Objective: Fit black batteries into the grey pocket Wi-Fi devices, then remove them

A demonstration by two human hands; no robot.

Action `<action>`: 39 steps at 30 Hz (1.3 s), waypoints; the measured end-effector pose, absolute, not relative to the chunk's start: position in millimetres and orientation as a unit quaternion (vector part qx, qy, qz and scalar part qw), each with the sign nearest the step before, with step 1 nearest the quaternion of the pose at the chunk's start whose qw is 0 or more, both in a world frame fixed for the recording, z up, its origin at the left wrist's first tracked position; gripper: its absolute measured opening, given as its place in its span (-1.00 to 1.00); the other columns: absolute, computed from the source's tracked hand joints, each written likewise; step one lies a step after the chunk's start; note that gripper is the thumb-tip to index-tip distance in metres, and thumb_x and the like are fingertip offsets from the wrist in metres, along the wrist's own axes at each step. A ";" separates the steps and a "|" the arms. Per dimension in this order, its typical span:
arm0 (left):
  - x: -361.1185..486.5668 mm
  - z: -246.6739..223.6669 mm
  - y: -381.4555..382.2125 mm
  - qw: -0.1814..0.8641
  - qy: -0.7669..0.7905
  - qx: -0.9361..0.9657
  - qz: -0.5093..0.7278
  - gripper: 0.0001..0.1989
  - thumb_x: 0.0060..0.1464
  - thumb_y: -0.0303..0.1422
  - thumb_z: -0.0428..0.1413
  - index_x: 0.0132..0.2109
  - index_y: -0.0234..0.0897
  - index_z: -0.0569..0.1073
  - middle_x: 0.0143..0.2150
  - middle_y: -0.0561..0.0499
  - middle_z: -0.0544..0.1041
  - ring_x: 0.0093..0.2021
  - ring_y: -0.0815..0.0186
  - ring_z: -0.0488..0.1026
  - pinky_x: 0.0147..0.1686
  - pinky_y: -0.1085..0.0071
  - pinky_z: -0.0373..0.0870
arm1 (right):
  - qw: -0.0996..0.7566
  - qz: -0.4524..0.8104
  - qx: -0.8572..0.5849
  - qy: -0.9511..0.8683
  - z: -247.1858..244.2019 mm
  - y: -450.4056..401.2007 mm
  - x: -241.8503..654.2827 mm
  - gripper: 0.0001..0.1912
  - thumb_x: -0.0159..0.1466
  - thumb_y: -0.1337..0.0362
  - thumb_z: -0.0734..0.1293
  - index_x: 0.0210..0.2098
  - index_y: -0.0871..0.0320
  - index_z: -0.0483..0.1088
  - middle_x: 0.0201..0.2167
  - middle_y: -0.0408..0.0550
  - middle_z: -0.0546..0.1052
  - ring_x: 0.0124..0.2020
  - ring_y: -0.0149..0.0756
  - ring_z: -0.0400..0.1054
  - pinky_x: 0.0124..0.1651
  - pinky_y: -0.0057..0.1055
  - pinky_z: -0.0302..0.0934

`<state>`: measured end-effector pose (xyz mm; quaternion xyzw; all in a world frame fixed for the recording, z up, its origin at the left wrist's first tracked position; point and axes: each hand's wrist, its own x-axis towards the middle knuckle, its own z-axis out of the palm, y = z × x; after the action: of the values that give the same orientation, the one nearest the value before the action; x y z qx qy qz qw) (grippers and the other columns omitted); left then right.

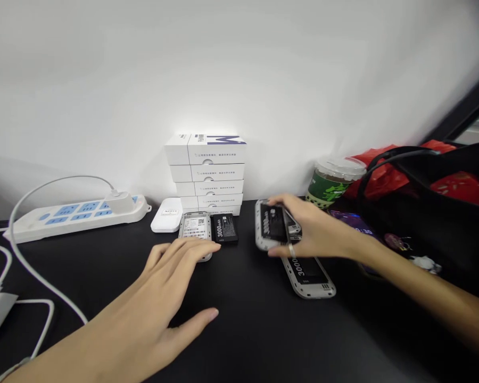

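Note:
My right hand grips a small white-framed device with a black 3000mAh battery in its open back. Below and partly behind it, a second such device lies on the black table, its battery showing too. My left hand is stretched out over the table with fingers extended and thumb apart. Just beyond its fingertips lies an open device with a white label inside; the fingers hide its lower part, and I cannot tell whether they touch it. A loose black battery lies right beside that device.
Behind stands a stack of white boxes, with white covers to their left. A power strip with white cables is at the left. At the right are a drink cup, a phone and a black bag.

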<state>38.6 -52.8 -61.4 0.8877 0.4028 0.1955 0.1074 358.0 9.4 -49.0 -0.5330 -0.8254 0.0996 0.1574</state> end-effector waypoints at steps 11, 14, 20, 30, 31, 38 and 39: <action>80.8 -90.9 -57.2 0.206 0.378 0.882 0.193 0.10 -0.11 -0.24 0.43 0.39 0.01 -0.11 0.27 -0.18 0.34 0.26 -0.20 0.35 0.14 -0.23 0.47 | 0.140 0.337 -0.356 -0.860 -68.5 -30.1 298.3 -0.27 0.02 0.00 0.61 0.02 0.16 0.28 0.06 0.07 0.36 0.16 -0.06 0.29 0.29 -0.13 0.24; 88.9 -85.5 -58.2 0.174 0.371 0.892 0.191 0.04 -0.13 -0.27 0.42 0.31 -0.10 -0.09 0.18 -0.21 0.36 0.17 -0.17 0.40 0.10 -0.23 0.49 | 0.159 0.346 -0.406 -0.831 -68.1 -25.5 295.8 -0.35 -0.02 -0.03 0.62 -0.14 0.09 0.27 0.00 -0.01 0.34 0.09 -0.07 0.26 0.22 -0.06 0.27; 78.3 -66.6 -53.3 0.146 0.354 0.888 0.255 -0.11 -0.16 -0.33 0.37 0.20 -0.07 -0.01 0.11 -0.13 0.33 0.09 -0.05 0.43 0.00 -0.02 0.57 | 0.280 0.362 -0.363 -0.812 -54.0 -36.2 292.3 -0.45 0.10 0.15 0.59 -0.17 0.03 0.17 -0.04 -0.06 0.35 -0.01 -0.16 0.30 0.04 -0.21 0.33; 34.8 -57.8 10.8 0.154 0.418 0.855 0.266 -0.05 -0.11 0.01 0.39 0.21 -0.08 -0.04 0.21 -0.18 0.23 0.29 -0.14 0.31 0.21 -0.13 0.41 | 0.453 0.478 -0.443 -0.609 -54.3 11.0 290.1 -0.42 0.16 0.11 0.53 -0.10 -0.03 0.05 -0.56 -0.40 0.38 -0.58 -0.44 0.22 -0.47 -0.45 0.09; 30.3 -59.2 15.4 0.167 0.417 0.854 0.262 -0.05 -0.11 0.02 0.39 0.21 -0.08 -0.04 0.22 -0.18 0.24 0.31 -0.14 0.30 0.23 -0.12 0.40 | 0.426 0.488 -0.461 -0.606 -56.4 17.3 291.9 -0.41 0.13 0.10 0.54 -0.14 -0.02 0.05 -0.59 -0.42 0.35 -0.59 -0.46 0.18 -0.49 -0.46 0.05; 14.0 -70.1 22.8 0.152 0.431 0.863 0.217 -0.14 0.09 0.04 0.26 0.34 -0.02 -0.02 0.36 -0.13 0.24 0.36 -0.08 0.26 0.33 -0.10 0.29 | 0.327 0.494 -0.487 -0.642 -78.3 47.2 291.4 -0.55 0.16 0.17 0.44 -0.29 0.00 0.00 -0.66 -0.43 0.26 -0.63 -0.44 0.14 -0.50 -0.44 0.02; 13.3 -70.3 22.8 0.145 0.437 0.862 0.211 -0.14 0.10 0.05 0.24 0.36 -0.02 -0.03 0.37 -0.13 0.23 0.37 -0.09 0.26 0.33 -0.12 0.29 | 0.322 0.482 -0.492 -0.649 -81.5 50.2 290.0 -0.57 0.18 0.17 0.41 -0.29 -0.01 -0.01 -0.66 -0.42 0.26 -0.63 -0.44 0.13 -0.51 -0.44 0.01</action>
<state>13.3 22.8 -70.3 0.8624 0.4367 0.2110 0.1452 290.0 50.2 -81.5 -0.4923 -0.6490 0.4823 0.3222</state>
